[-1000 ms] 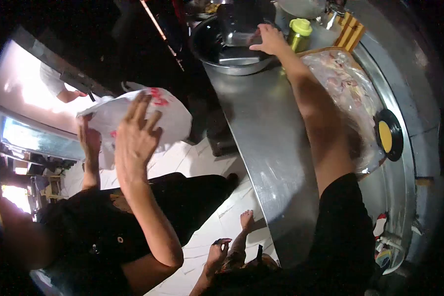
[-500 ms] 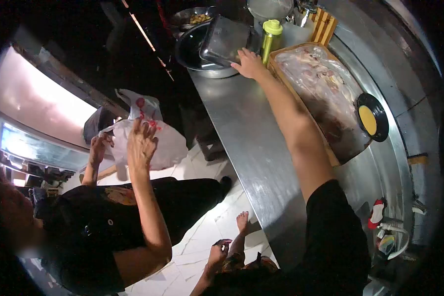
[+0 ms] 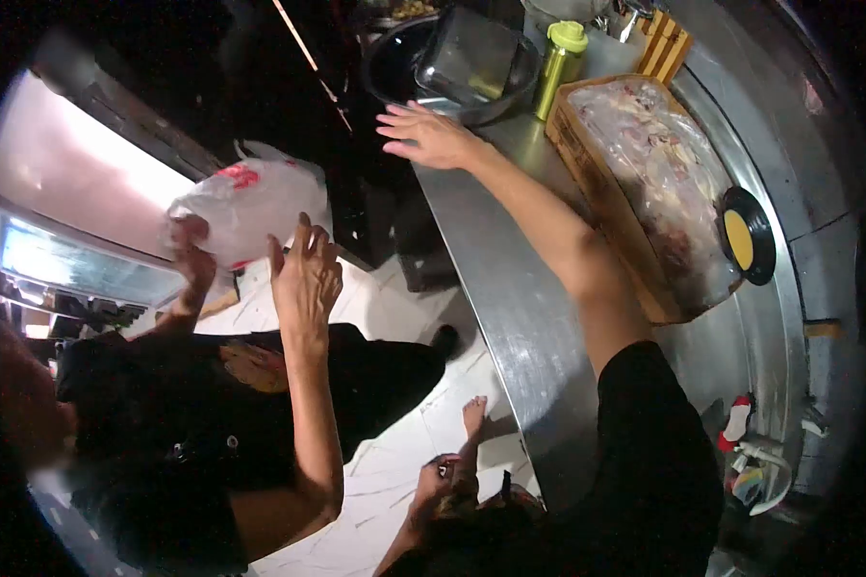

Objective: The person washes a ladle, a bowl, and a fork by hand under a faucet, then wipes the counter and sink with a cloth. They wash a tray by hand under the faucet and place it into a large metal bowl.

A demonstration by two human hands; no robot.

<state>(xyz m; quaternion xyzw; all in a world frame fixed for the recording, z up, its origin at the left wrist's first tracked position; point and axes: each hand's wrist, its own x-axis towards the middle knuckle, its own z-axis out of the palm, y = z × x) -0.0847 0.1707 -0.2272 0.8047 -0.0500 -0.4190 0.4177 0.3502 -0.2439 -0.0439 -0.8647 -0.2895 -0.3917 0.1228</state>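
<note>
My right hand (image 3: 425,135) hovers with fingers spread over the near end of the steel counter (image 3: 510,279), holding nothing. Just beyond it a large metal bowl (image 3: 399,67) holds a tilted rectangular steel tray (image 3: 467,58). A green bottle with a yellow cap (image 3: 560,60) stands to the right of the bowl. My left hand (image 3: 440,478) hangs low near my bare foot (image 3: 473,418); it is blurred, with fingers curled. To the left, another person in black holds a white plastic bag with red print (image 3: 245,202) up in both hands.
A wooden box (image 3: 597,183) of plastic-covered raw meat lies along the counter. A black dish with yellow filling (image 3: 746,240) sits beside it. A wooden rack (image 3: 666,43) stands at the far end. White tiled floor (image 3: 394,462) runs between the counter and the other person.
My right hand has left the tray in the bowl, pulled back toward the counter edge and spread open. The other person has lifted the plastic bag higher.
</note>
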